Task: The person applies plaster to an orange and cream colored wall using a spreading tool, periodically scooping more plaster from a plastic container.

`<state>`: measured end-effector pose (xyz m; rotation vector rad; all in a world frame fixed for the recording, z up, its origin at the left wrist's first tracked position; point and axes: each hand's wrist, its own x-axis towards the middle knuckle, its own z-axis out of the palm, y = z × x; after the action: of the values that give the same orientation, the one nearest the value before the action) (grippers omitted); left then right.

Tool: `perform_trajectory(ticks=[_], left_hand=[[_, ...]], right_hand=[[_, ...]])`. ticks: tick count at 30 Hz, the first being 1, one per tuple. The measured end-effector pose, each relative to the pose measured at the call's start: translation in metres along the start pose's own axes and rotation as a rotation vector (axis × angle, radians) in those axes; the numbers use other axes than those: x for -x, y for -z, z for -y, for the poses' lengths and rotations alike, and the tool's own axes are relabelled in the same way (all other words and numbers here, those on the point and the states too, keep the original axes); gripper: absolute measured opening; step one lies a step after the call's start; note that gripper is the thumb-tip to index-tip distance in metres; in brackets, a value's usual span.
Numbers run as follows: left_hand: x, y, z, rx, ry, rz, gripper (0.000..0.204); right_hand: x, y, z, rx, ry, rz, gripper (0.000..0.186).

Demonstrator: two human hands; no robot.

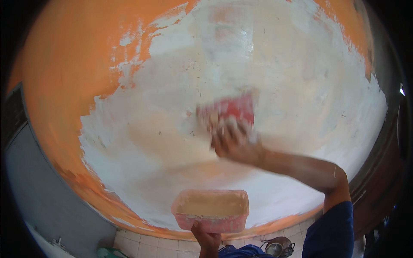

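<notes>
My right hand (pixel 236 142) is closed around a red putty spreader (pixel 235 106), blurred by motion and smeared with pale filler. Its wide blade is at the wall (pixel 297 90), where a big patch of white and cream filler covers the orange paint. Whether the blade's edge touches the wall I cannot tell. Below, my left hand (pixel 207 237) grips a pink rectangular plastic tub (pixel 211 224) from underneath, thumb up against its near side. Inside the tub lies a cream-coloured paste (pixel 213 204), and its walls are streaked with the same stuff.
Orange paint (pixel 64 64) shows around the filler at the left and upper right. At the left stands a grey door-like panel (pixel 56 185). A round metal pan (pixel 277 247) sits on the tiled floor (pixel 148 247), with a green object (pixel 109 253) at the lower left.
</notes>
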<state>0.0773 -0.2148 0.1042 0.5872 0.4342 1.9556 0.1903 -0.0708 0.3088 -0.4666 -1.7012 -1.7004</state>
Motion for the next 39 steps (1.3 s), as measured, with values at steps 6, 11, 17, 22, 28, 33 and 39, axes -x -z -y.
perform_trajectory(ticks=[6, 11, 17, 22, 28, 33, 39], left_hand=[[-0.007, -0.007, -0.006, -0.042, 0.010, 0.018, 0.057], [-0.006, -0.008, -0.006, -0.017, 0.053, 0.007, 0.057], [-0.004, 0.004, -0.012, -0.050, 0.056, -0.004, 0.057], [-0.005, 0.013, -0.001, -0.089, 0.041, -0.076, 0.050], [-0.006, 0.067, 0.013, -0.284, 0.006, 0.086, 0.057], [0.001, 0.061, 0.025, 0.226, 0.280, 0.132, 0.071], [0.015, 0.070, 0.017, -0.102, 0.434, -0.037, 0.069]], right_hand=[[-0.057, 0.039, -0.070, -0.034, -0.135, -0.167, 0.022], [-0.095, -0.001, -0.153, 0.106, -0.342, -0.079, 0.019], [0.026, -0.003, -0.005, 0.004, -0.065, -0.017, 0.028], [0.033, 0.076, 0.003, -0.291, -0.189, 0.091, 0.013], [0.048, 0.116, 0.006, -1.315, -1.312, 0.232, 0.017], [0.100, 0.122, 0.037, -1.894, -2.104, 0.268, 0.019], [0.107, 0.149, 0.056, -1.728, -2.152, 0.566, 0.026]])
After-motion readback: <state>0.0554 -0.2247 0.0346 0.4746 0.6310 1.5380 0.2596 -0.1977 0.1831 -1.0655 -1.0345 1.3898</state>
